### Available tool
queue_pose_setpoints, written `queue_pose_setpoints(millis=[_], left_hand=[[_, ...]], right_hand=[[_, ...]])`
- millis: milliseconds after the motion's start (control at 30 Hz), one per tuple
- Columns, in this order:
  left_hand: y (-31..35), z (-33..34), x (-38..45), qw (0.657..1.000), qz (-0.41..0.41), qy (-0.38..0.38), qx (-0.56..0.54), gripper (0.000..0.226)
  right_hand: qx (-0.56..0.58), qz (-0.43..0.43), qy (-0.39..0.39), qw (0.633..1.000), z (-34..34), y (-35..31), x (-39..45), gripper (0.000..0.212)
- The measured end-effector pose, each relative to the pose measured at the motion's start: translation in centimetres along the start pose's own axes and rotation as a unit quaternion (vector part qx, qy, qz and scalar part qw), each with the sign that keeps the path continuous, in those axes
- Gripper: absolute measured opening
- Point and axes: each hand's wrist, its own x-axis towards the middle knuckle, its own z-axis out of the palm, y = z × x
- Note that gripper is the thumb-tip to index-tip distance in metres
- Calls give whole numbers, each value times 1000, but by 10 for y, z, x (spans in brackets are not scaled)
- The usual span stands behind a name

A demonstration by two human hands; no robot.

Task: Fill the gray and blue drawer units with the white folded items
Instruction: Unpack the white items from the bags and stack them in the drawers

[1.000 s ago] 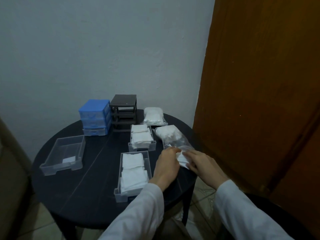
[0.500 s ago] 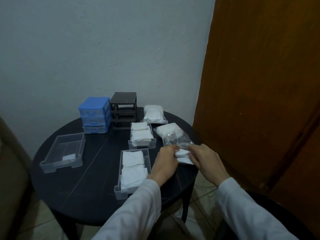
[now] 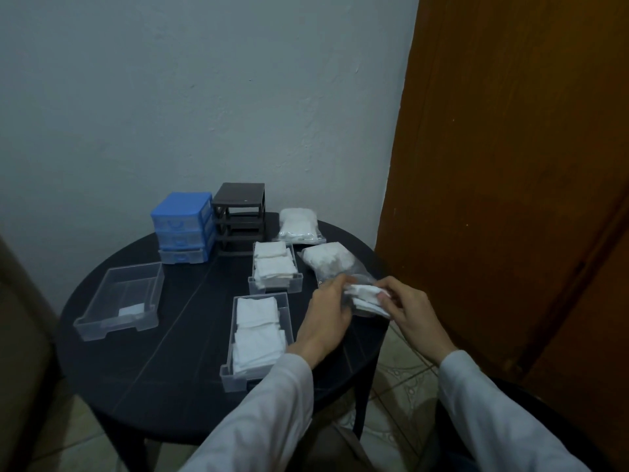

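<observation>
**Where everything sits on your table**

At the back of the table point(image 3: 143, 379) stand two drawer units point(image 3: 183, 226) side by side, the frame point(image 3: 240, 218) to the right. Right of that lies a sealed bag point(image 3: 297, 224), and an opened bag point(image 3: 332, 262) in front of it. Two filled drawers point(image 3: 274, 267) point(image 3: 258, 335) lie mid-table, one behind the other. A third drawer point(image 3: 119, 299) sits far left. Your left hand point(image 3: 325, 318) and right hand point(image 3: 410, 310) meet on a folded item point(image 3: 366, 296) before the opened bag.
</observation>
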Motion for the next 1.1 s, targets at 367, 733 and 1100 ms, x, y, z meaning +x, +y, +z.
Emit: queue_pose_setpoints(millis=[367,733,1100], left_hand=[[2,5,1,994,-57,81,-40,36],[54,-21,-9,963,-45,131,-233,10],[53,-57,-8,935,1,205,-288,10]], right_hand=[[62,21,43,997,-5,-4,-1,12],[115,-14,126,985,-13,-49,10,11],[154,-71,127,977,-4,-95,24,26]])
